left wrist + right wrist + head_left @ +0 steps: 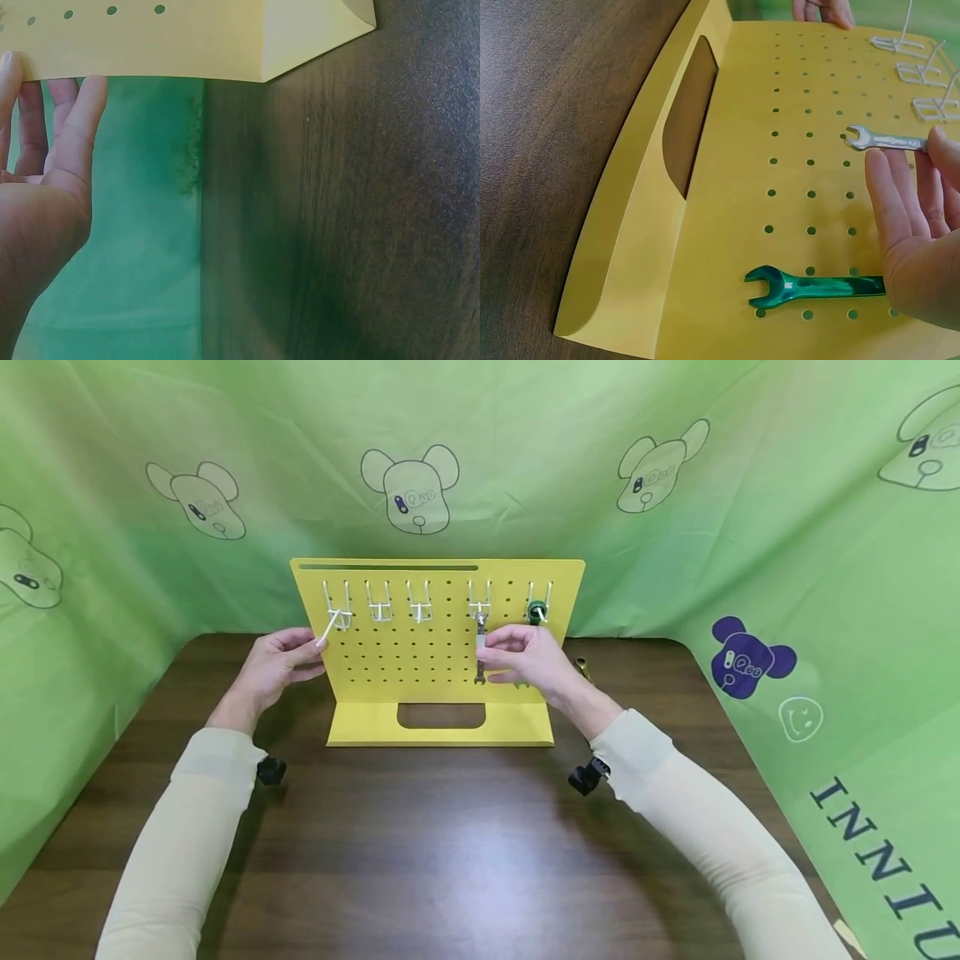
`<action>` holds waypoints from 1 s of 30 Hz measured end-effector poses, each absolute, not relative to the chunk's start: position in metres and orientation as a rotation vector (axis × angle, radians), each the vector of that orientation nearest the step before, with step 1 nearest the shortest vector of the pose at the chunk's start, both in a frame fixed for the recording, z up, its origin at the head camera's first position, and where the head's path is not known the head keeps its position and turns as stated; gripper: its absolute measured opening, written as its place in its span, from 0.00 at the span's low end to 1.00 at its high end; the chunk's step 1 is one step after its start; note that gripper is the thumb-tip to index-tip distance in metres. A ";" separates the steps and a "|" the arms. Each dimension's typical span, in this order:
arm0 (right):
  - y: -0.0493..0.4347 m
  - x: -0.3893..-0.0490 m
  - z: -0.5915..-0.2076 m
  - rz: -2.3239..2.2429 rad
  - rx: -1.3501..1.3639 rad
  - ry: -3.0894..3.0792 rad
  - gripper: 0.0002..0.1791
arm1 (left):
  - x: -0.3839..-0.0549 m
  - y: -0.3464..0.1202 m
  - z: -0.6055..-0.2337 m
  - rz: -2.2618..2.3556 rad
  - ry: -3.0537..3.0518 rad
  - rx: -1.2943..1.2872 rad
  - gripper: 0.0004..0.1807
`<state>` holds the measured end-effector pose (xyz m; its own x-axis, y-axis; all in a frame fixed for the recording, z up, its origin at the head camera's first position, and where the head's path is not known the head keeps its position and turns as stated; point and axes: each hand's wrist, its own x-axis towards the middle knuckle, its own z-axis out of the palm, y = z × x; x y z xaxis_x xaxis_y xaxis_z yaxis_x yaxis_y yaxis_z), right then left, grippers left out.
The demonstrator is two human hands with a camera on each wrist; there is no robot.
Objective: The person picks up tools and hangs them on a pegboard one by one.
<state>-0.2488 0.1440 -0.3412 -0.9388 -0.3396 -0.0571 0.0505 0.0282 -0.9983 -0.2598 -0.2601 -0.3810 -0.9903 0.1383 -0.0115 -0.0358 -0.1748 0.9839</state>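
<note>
A yellow pegboard stand (401, 689) stands upright on the table. My left hand (276, 667) holds its left edge, thumb at the front and fingers behind, as the left wrist view also shows. My right hand (531, 658) pinches a small silver wrench (889, 141) between thumb and fingers. In the head view this wrench hangs upright in front of a white hook (478, 608), open end down; its top end is at the hook. Beside it, a green wrench (832, 287) hangs on the rightmost hook, partly hidden by my right hand.
Three more white hooks, among them the leftmost hook (339, 617), carry nothing. A gold-coloured tool (582, 669) lies behind the board's right side, partly covered. Green printed cloth (525, 510) encloses the brown wooden table (390, 843) at the back and sides.
</note>
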 end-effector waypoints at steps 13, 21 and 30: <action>0.137 -0.253 -0.349 -2.121 -0.260 2.068 0.06 | -0.261 -0.259 -0.380 2.327 1.933 0.114 0.09; 0.130 -0.254 -0.351 -2.184 -0.209 2.074 0.08 | -0.260 -0.260 -0.380 2.309 1.957 0.096 0.06; 0.125 -0.249 -0.353 -2.213 -0.206 2.155 0.10 | -0.261 -0.260 -0.381 2.303 1.959 0.091 0.08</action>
